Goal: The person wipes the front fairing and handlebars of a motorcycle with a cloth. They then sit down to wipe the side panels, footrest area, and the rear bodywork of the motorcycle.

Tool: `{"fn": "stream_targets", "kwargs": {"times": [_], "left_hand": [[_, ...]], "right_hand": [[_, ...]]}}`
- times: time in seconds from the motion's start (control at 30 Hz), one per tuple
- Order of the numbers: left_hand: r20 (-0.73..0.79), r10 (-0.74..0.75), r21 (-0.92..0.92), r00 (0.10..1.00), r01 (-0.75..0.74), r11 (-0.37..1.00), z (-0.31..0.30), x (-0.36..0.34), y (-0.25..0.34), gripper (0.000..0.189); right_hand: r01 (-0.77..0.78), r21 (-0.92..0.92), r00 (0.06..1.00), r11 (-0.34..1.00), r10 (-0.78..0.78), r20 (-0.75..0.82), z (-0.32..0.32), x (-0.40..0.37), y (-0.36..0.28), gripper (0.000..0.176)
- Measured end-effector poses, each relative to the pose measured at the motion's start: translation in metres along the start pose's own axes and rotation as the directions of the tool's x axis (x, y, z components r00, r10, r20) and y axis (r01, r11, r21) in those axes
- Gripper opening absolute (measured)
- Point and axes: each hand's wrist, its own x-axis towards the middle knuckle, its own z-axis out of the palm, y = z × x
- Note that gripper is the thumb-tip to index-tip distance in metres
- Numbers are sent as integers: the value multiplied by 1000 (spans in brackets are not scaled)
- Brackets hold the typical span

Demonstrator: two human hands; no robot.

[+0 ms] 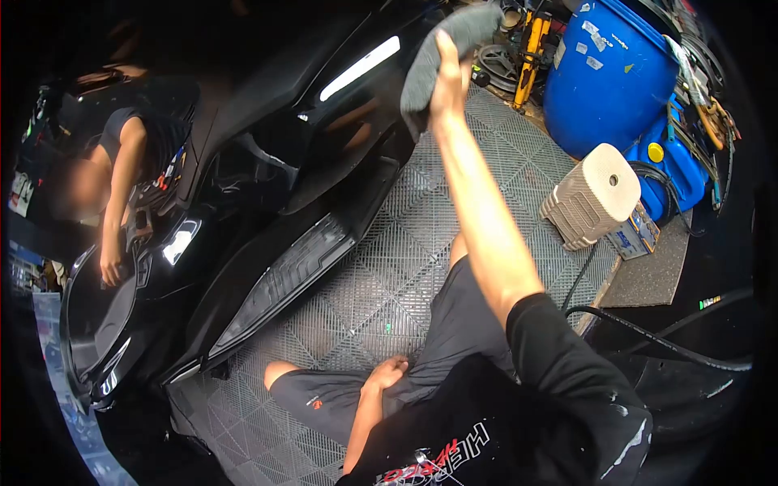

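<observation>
At the top middle, my right hand (450, 87) is closed on a grey cloth (472, 31), with the arm stretched out. The cloth lies beside the front end of a glossy black scooter (243, 138); whether it touches the bodywork is hard to tell. My left hand (389, 373) rests on my lap with its fingers curled together and nothing visible in them. The scooter's ridged footboard (284, 275) lies between its dark panels, left of my legs.
Another person (123, 166) appears at the left, one arm hanging down over the scooter. A beige stool (596, 194), a blue drum (608, 77), a blue canister (677, 166) and a black hose (648, 344) are on the right. Grey grid tiles (381, 283) cover the floor.
</observation>
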Motion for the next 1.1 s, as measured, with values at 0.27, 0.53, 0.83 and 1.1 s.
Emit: {"fn": "stream_targets", "kwargs": {"times": [0.27, 0.53, 0.83, 1.1], "left_hand": [[25, 2, -34, 1000, -1, 999, 2, 8, -12, 46], [20, 190, 32, 982, -190, 981, 17, 42, -58, 49], [-364, 170, -801, 916, -401, 445, -49, -9, 23, 63], [-702, 187, -691, 687, -594, -413, -98, -40, 44, 71]], "right_hand": [[218, -213, 975, 952, -221, 12, 22, -66, -9, 79], [168, -203, 904, 965, -68, 423, 45, -343, 69, 70], [-958, 238, -62, -158, 928, 366, -87, -389, -30, 41], [-953, -204, 174, 223, 957, 231, -159, -327, -14, 49]]}}
